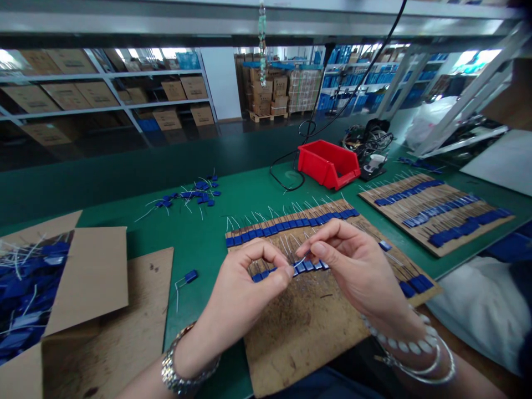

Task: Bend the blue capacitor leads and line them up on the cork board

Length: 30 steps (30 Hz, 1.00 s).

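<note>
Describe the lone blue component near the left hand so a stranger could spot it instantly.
On the green table, find the open cardboard box at left. Between it and the left hand lies a blue component, alone, unlike those in the pile or rows.

Distant glare, edges apparently stretched

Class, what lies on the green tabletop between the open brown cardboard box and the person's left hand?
In the head view, a flat brown board, then one loose blue rectangular component with bent pale leads.
</note>
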### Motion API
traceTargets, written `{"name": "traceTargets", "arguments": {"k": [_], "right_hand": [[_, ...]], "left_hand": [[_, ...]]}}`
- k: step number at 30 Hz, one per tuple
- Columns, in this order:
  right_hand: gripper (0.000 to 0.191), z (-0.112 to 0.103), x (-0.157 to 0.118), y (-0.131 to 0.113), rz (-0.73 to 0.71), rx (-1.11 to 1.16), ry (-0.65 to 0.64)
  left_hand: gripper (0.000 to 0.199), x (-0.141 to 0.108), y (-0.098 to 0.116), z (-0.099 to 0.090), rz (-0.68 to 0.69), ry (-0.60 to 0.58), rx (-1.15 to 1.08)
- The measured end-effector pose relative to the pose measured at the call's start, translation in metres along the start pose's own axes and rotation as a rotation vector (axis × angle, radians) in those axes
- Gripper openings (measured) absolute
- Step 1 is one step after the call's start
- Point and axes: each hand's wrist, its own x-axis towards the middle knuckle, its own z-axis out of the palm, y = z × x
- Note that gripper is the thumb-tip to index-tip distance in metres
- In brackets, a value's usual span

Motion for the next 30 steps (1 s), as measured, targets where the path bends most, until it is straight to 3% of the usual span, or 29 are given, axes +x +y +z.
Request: {"name": "traceTargets", "arguments": {"k": [5,17,26,30], "right_hand": [[0.007,-0.001,0.0,-0.001,0.004,-0.003,0.039],[0.006,0.002,-0.002,-0.001,0.005,-0.031,-0.019],[0.011,-0.009,-0.003,0.005,0.102,-0.072,-0.129],[0.049,-0.031,-0.005,0.002,0.17,-0.358,-0.212]], "left_hand": [[0.017,0.0,-0.002,0.0,-0.006,0.01,0.02],[0.019,0.001,-0.002,0.0,-0.019,0.011,0.026],[0.02,0.004,-0.004,0.006,-0.019,-0.022,-0.058],[0.018,0.005,-0.007,0.008,-0.045,-0.029,-0.059]]}}
